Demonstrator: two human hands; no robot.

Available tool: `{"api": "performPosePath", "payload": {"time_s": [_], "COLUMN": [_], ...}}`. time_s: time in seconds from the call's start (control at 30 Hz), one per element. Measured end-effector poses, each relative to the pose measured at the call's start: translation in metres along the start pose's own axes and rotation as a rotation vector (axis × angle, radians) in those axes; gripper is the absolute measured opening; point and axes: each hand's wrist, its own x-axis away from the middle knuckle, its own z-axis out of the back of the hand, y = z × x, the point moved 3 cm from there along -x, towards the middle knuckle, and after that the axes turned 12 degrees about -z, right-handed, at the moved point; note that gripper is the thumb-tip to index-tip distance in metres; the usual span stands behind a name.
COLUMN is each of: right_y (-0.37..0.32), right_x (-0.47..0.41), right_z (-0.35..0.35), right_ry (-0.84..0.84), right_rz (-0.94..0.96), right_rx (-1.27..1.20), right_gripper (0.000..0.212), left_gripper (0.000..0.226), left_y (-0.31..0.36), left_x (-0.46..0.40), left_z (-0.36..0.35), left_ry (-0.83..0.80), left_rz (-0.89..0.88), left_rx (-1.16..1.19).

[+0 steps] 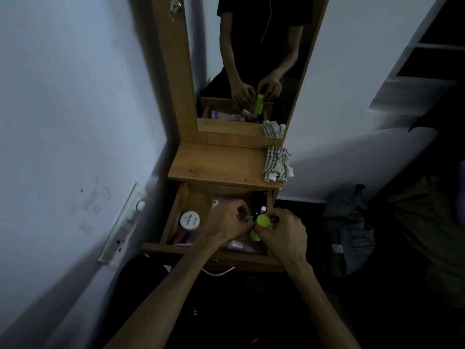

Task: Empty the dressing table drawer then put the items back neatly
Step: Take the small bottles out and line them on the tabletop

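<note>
Drawer [176, 217] of the dressing table is pulled open and has many things in it. On its left side sits a white round tub [190, 221]. Next comes the left hand [227, 224], fingers curled over the middle of the drawer; I cannot tell if it pinches something small. Just beside it, the right hand [283, 235] has its fingers curled around a green bottle [259, 226], held above the drawer. A striped cloth [276, 163] lies on the tabletop [221, 162]. I think the emptying has only just begun, or else the putting back is almost done.
</note>
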Motion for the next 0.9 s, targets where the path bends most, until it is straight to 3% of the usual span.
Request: {"api": "performPosePath", "payload": {"time_s": [0.37, 0.47, 0.9], "right_y": [-0.067, -0.082, -0.108], "right_x": [-0.058, -0.087, -0.198], "right_z": [0.016, 0.016, 0.009], "right_ry": [0.037, 0.046, -0.005], "right_rz": [0.069, 0.069, 0.015], "right_rx": [-0.068, -0.056, -0.012], "right_gripper": [0.031, 0.037, 0.024], "left_gripper": [0.015, 0.015, 0.025], "left_y": [0.003, 0.0, -0.023], "left_x": [-0.06, -0.087, -0.194], "left_z": [0.062, 0.072, 0.068], "left_ry": [0.125, 0.097, 0.101], "left_rz": [-0.075, -0.035, 0.049], "left_rx": [-0.023, -0.058, -0.124]}}
